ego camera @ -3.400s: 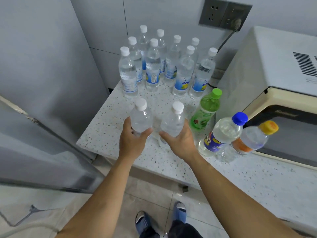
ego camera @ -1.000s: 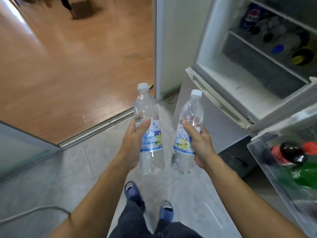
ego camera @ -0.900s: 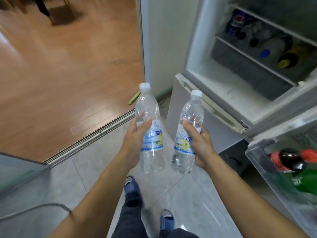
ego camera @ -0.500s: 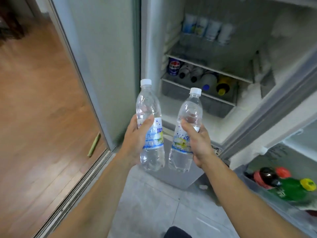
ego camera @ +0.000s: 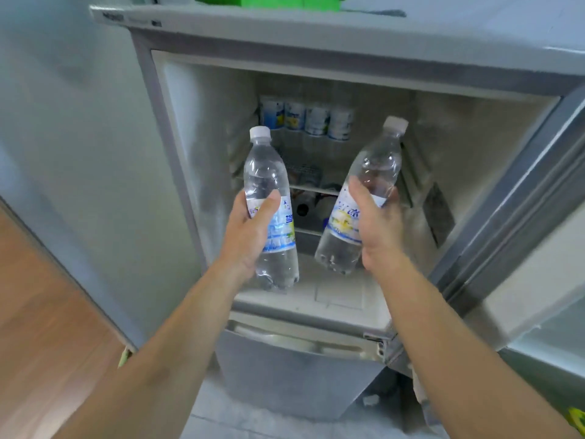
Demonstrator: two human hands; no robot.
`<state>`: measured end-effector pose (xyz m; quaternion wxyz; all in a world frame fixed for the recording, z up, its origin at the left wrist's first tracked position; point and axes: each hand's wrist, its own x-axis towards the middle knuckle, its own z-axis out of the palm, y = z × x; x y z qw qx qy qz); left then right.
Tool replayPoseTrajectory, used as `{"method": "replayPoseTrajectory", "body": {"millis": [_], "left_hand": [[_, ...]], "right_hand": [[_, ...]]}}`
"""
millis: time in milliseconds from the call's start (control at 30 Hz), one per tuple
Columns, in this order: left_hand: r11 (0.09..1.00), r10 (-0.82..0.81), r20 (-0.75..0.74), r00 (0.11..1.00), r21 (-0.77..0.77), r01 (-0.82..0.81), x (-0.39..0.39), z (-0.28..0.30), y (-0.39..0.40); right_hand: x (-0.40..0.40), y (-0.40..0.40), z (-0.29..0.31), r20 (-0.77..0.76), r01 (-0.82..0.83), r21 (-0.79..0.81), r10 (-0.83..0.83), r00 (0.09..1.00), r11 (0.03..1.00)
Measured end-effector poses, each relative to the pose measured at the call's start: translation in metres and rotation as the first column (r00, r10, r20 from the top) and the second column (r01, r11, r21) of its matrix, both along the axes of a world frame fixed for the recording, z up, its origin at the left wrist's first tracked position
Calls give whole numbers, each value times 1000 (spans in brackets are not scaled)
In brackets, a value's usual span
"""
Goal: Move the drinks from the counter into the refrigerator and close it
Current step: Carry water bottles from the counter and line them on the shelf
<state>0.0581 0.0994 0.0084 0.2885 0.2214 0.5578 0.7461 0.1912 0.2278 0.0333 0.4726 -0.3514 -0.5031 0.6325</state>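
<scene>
Two hands are each grasping one of two clear water bottles before the open refrigerator [ego camera: 202,122]: left hand [ego camera: 250,236] holding the upright bottle [ego camera: 269,172], right hand [ego camera: 378,226] the right-tilted bottle [ego camera: 373,172], four bottles [ego camera: 305,117] standing far inside.

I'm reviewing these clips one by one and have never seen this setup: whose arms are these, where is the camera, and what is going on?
There is no machine here. A person wears a wide-angle camera on the head, looking forward and down, so the two bare arms reaching in from the bottom are their own. The left hand grips one clear water bottle almost upright; the right hand grips a second water bottle tilted, its cap leaning right. Both are held in front of an open refrigerator, neither yet set down. On an upper shelf stands a row of labelled bottles; lower items are too blurred to name. The open door is at the right. Something green sits on top of the refrigerator.
</scene>
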Motion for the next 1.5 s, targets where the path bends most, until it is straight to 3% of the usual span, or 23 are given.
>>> {"method": "replayPoseTrajectory", "body": {"millis": [200, 400, 633, 800, 933, 1000, 1067, 1133, 1333, 1500], "left_hand": [[998, 61, -136, 989, -8, -62, -45, 31, 72], [1000, 0, -258, 966, 27, 8, -83, 43, 135], [989, 30, -488, 872, 139, 44, -119, 38, 187], [982, 14, -514, 857, 167, 84, -136, 22, 207], [992, 79, -536, 840, 129, -11, -149, 27, 224], [992, 82, -540, 838, 124, -17, -156, 26, 229], [991, 104, -568, 817, 128, -37, -161, 24, 232], [989, 123, -591, 797, 141, -48, -166, 24, 235], [994, 91, -634, 768, 110, -27, -169, 25, 235], [996, 56, -639, 767, 84, -2, -173, 25, 234]], "right_hand": [[-41, 65, 33, -32, 139, 73, -137, 990, 988], [-70, 132, 30, 78, 190, 276, -219, 973, 942], [-115, 206, 14, 150, 272, 315, -330, 932, 909], [-131, 251, 14, 250, 290, 277, -360, 899, 916], [-139, 270, 10, 289, 254, 332, -355, 889, 908], [-136, 274, -7, 398, 227, 362, -370, 839, 904], [-131, 275, -26, 539, 197, 420, -418, 732, 886], [-129, 278, -35, 580, 173, 463, -445, 683, 869], [-134, 286, -33, 561, 169, 375, -368, 742, 912], [-136, 301, -20, 691, -3, 276, -197, 696, 961]]}}
